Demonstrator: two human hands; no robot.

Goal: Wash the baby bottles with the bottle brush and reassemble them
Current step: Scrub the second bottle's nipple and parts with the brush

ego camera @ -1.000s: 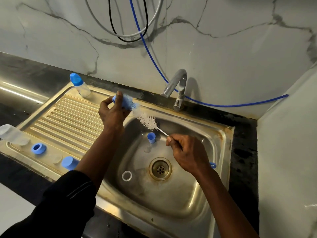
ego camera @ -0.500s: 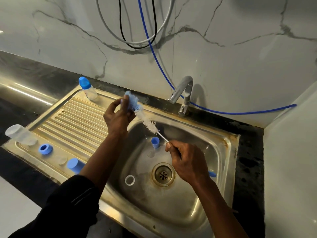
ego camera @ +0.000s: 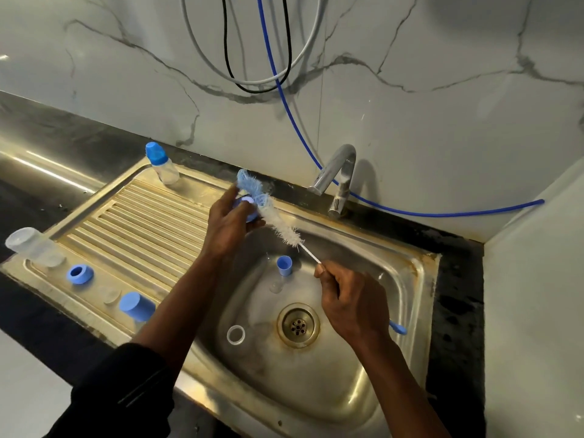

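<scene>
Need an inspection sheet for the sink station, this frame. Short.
Surface: steel sink with ribbed drainboard, stained around the drain.
Job's things: bottle brush against a blue part; capped bottle upright at the drainboard's back; clear bottle body, blue collar, blue cap along its near edge; small blue cap, white ring in the basin.
Clutter: nothing seen.
Grippers: left hand holds the blue part; right hand grips the brush handle.
Cables: blue hose, black cable, grey cable hang down the marble wall.
Surroundings: tap, no running water seen; dark counter.
</scene>
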